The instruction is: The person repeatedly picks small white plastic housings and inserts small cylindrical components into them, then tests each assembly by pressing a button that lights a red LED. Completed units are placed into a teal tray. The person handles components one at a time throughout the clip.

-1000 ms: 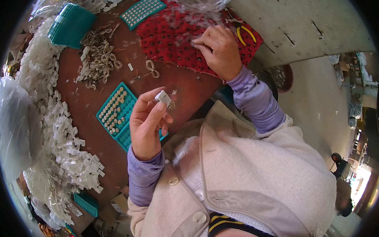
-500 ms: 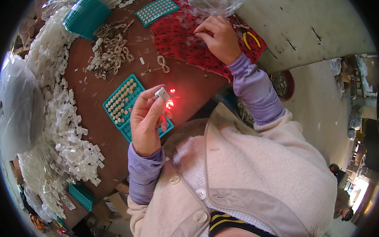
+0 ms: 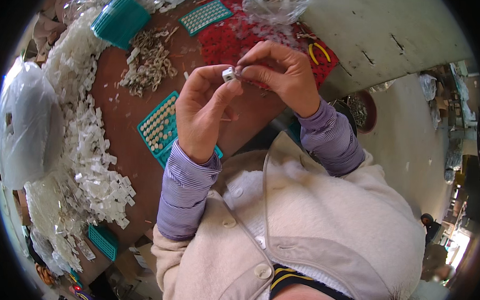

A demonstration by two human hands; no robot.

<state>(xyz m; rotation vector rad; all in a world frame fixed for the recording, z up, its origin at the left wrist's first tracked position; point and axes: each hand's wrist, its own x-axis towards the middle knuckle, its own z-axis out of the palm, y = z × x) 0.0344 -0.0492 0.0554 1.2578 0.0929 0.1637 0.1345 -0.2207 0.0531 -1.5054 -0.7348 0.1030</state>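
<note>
Between thumb and forefinger, my left hand [image 3: 204,103] pinches a small white rectangular block [image 3: 228,75] with a dark hole in its face. My right hand [image 3: 285,74] meets it from the right, thumb and forefinger closed together at the block's side. Whatever sits in that pinch is too small to make out; a clear glint shows there. Behind my left wrist lies a teal tray [image 3: 153,122] holding rows of small round cream-coloured pieces, partly hidden by the hand and sleeve. Beneath both hands is the brown tabletop [image 3: 249,118].
A red patterned cloth [image 3: 220,42] carries yellow-handled pliers [image 3: 319,53] and a clear plastic bag [image 3: 277,6]. Farther left are a second filled tray [image 3: 206,17], stacked teal trays [image 3: 120,21] and a cord heap [image 3: 148,63]. White pieces [image 3: 101,176] pile along the left edge.
My right hand has come from the cloth to the block. My left hand has moved up and right with the block. The red glow beside it is gone.
</note>
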